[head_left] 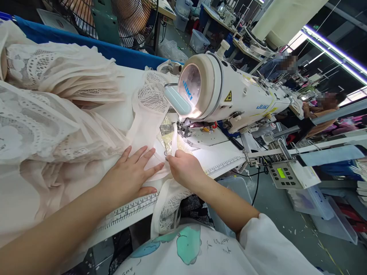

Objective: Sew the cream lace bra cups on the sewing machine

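Beside the sewing machine (229, 91), I press my left hand (130, 175) flat and unclenched on the cream fabric (94, 152) to keep it smooth, while my right hand (185, 168) pinches the narrow strip (174, 139) taut.

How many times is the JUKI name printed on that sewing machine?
2. On the sewing machine: one logo on the round end face, one on the long front side. The far side is hidden, so more are possible.
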A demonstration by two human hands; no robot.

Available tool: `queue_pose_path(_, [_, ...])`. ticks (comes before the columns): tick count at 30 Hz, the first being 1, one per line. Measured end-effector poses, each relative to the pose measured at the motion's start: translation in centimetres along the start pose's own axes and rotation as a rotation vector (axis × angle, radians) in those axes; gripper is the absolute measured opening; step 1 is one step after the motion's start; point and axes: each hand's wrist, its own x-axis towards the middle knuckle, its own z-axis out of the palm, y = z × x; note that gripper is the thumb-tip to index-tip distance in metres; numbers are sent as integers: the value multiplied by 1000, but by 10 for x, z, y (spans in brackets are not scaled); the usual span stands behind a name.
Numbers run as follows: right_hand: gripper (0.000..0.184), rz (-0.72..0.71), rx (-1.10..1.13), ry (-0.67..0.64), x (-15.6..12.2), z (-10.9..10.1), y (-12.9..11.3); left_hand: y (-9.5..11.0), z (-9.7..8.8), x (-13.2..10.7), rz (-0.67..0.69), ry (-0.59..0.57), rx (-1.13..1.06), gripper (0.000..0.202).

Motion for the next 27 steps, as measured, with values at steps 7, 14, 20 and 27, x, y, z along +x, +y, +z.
queue_pose_path(7, [24, -16, 68, 52, 19, 10, -9, 0, 1, 0, 10, 24, -14, 62])
queue_pose_path(14, [24, -22, 72, 82, 27, 19, -11, 0, 1, -1, 19, -26, 28, 61])
queue_pose_path(20, [19, -48, 35, 17, 13, 9, -6, 2, -1, 0, 9, 10, 20, 69])
queue_pose_path(27, [24, 7, 45, 13, -4, -4, 3, 4, -3, 2, -7, -25, 69, 67])
